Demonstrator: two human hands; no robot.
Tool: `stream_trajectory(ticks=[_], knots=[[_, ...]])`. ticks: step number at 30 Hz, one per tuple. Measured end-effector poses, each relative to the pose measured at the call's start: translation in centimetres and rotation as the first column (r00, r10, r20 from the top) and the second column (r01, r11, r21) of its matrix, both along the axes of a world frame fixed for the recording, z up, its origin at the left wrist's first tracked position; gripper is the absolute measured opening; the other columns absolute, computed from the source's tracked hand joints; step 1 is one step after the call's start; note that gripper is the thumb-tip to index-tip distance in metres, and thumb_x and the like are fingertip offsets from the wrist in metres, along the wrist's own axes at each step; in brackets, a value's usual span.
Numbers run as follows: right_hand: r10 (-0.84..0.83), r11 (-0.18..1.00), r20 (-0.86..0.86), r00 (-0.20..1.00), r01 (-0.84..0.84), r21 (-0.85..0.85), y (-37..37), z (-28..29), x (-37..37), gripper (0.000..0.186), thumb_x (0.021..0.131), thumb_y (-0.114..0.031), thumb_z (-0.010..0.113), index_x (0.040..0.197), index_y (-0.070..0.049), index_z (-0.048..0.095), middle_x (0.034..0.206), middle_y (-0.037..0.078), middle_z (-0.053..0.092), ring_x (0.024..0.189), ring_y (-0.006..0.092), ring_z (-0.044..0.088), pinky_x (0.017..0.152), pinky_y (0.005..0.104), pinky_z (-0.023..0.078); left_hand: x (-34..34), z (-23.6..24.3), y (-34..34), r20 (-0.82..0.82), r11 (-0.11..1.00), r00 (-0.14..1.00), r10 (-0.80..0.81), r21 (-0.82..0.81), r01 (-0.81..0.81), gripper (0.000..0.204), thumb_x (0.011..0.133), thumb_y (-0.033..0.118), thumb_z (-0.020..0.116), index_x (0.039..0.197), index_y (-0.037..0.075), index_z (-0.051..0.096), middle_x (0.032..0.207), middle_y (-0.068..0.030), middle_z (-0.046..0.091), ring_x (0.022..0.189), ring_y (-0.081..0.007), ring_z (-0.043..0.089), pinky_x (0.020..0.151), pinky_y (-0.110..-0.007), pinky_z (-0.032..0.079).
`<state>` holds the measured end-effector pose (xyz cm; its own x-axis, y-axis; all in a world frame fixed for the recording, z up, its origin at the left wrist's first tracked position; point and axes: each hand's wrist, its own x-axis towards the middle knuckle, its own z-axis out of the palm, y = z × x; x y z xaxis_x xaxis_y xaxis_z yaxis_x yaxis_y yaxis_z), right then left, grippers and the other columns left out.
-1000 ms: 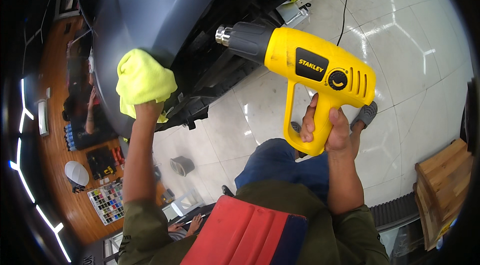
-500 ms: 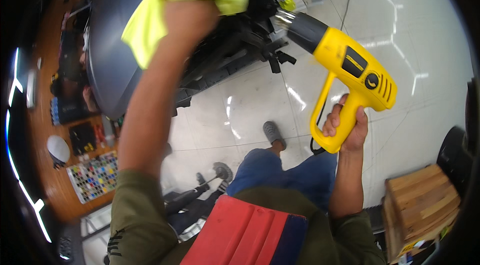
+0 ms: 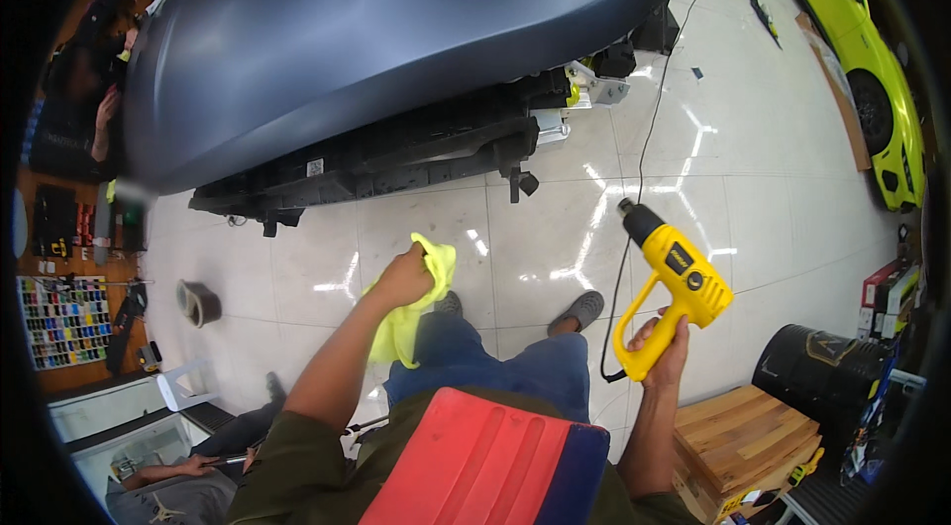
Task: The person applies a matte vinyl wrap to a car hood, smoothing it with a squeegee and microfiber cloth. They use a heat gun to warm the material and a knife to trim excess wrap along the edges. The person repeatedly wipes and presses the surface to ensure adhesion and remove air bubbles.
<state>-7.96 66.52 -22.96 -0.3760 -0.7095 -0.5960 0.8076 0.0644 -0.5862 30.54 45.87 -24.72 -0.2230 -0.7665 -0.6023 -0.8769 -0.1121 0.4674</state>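
My left hand is closed on a crumpled neon-yellow cloth, which hangs down in front of my jeans. My right hand grips the handle of a yellow and black heat gun, its metal nozzle pointing forward and to the left. A black cord trails from the handle. Ahead stands a car with a matte dark blue-grey hood; black front framework is exposed below it. Both hands are apart from the car. Close below the view is a red, ribbed squeegee-like pad with a dark blue edge.
A wooden box and black drum stand at my right. Far right is a lime-green car. A cord crosses the tiled floor. At left are a person's hand by the hood, a roll and a seated person.
My left hand has drawn the cloth back from over the car to near my body. The heat gun has come lower and nearer to me. The view now takes in more of the hood.
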Motion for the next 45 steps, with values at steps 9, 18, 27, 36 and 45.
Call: stream_trajectory(ticks=[9,18,27,36,45], knots=[[0.423,0.905,-0.301,0.855,-0.381,0.19,-9.2,-6.0,-3.2,0.038,0.095,-0.019,0.043,0.13,-0.005,0.046,0.093,0.013,0.059,0.074,0.0236,0.06,0.069,0.0383,0.052,-2.2,-0.2,2.3,-0.367,0.965,0.915,0.17,0.251,-0.079,0.037,0.089,0.018,0.056,0.122,0.001,0.057,0.113,-0.0126,0.065,0.104,-0.0213,0.062,0.09,-0.033,0.047],[0.815,0.34,-0.46,-0.352,-0.351,0.872,-13.2,-41.7,-14.1,0.049,0.087,-0.019,0.049,0.131,0.003,0.041,0.095,0.028,0.064,0.087,0.0437,0.063,0.075,0.0515,0.05,-4.5,-9.3,19.7,-0.073,0.713,0.978,0.196,0.695,-0.091,0.046,0.079,0.024,0.061,0.119,0.001,0.058,0.109,-0.0177,0.066,0.101,-0.0282,0.062,0.086,-0.038,0.048],[0.622,-0.077,-0.106,-0.775,-0.195,0.978,-14.5,-56.6,-19.0,0.046,0.09,-0.018,0.052,0.133,-0.003,0.046,0.114,0.019,0.061,0.106,0.0333,0.06,0.093,0.0466,0.046,-9.6,-9.0,20.1,0.108,0.69,0.749,0.654,0.32,-0.649,0.035,0.088,0.02,0.061,0.119,0.003,0.06,0.109,-0.008,0.067,0.095,-0.0157,0.061,0.081,-0.034,0.05],[0.409,0.514,-0.731,0.546,-0.8,-0.31,-21.2,-9.2,-9.1,0.062,0.081,-0.016,0.067,0.135,0.003,0.042,0.13,0.021,0.053,0.113,0.0319,0.056,0.097,0.038,0.044,-10.7,-4.0,16.4,0.452,0.951,0.85,0.27,0.013,-0.309,0.026,0.083,0.016,0.054,0.101,0.001,0.064,0.095,-0.0236,0.063,0.092,-0.0371,0.062,0.082,-0.046,0.048],[-0.052,-0.239,-0.996,-0.067,-0.968,0.078,-24.9,20.3,-1.5,0.024,0.076,-0.011,0.066,0.1,-0.01,0.064,0.091,0.006,0.066,0.085,0.0226,0.064,0.077,0.0349,0.052,-11.0,5.0,2.3,-0.628,0.703,0.641,0.441,-0.201,-0.682,0.041,0.094,0.016,0.056,0.132,0.002,0.045,0.108,-0.0083,0.062,0.084,-0.012,0.057,0.077,-0.026,0.046]])
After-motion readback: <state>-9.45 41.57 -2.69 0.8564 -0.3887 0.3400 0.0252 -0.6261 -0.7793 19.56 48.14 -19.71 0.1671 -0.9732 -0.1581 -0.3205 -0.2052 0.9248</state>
